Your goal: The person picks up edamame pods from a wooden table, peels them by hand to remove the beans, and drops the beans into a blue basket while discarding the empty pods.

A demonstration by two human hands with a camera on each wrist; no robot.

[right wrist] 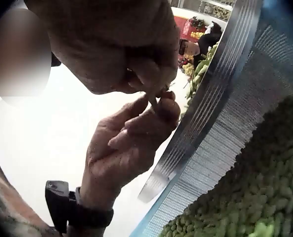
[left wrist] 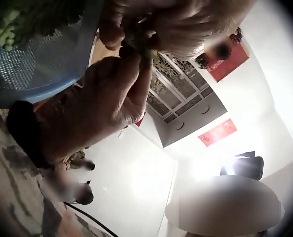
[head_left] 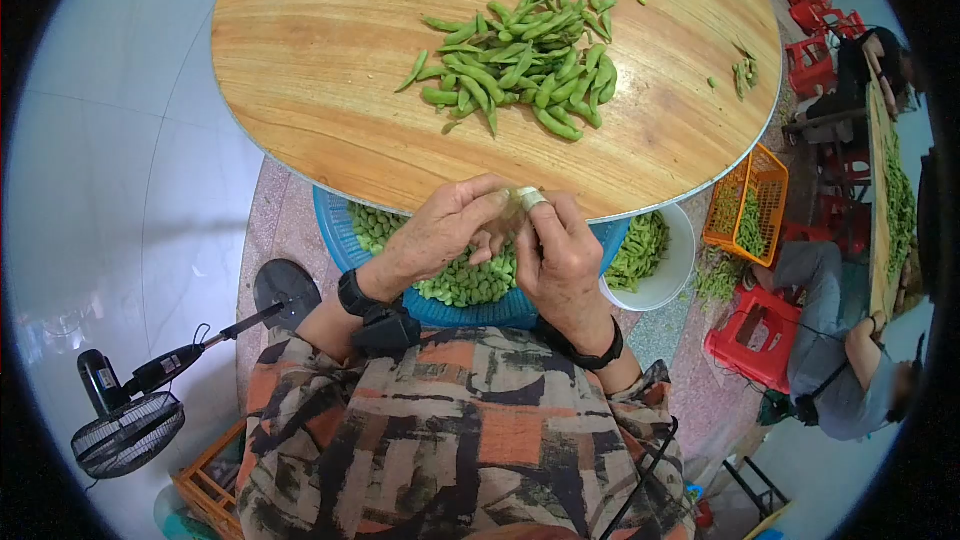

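Observation:
My left hand [head_left: 440, 230] and right hand [head_left: 565, 265] meet fingertip to fingertip just off the table's near edge. Between them they pinch a small pale-green soybean pod [right wrist: 153, 100], mostly covered by the fingers. A whitish wrap [head_left: 532, 198] shows at a right-hand fingertip. Below the hands is a blue basket [head_left: 333, 230] of shelled green beans [head_left: 470, 282], partly under the tabletop. A heap of whole green pods [head_left: 530, 65] lies on the round wooden table [head_left: 320, 70] in front of me.
To the right of the basket stands a white bucket [head_left: 683, 250] holding green pods. Beyond it are an orange crate [head_left: 765, 180] and a red stool [head_left: 755, 335]. Another person [head_left: 850, 370] sits at the far right. A black fan [head_left: 130, 430] stands at left.

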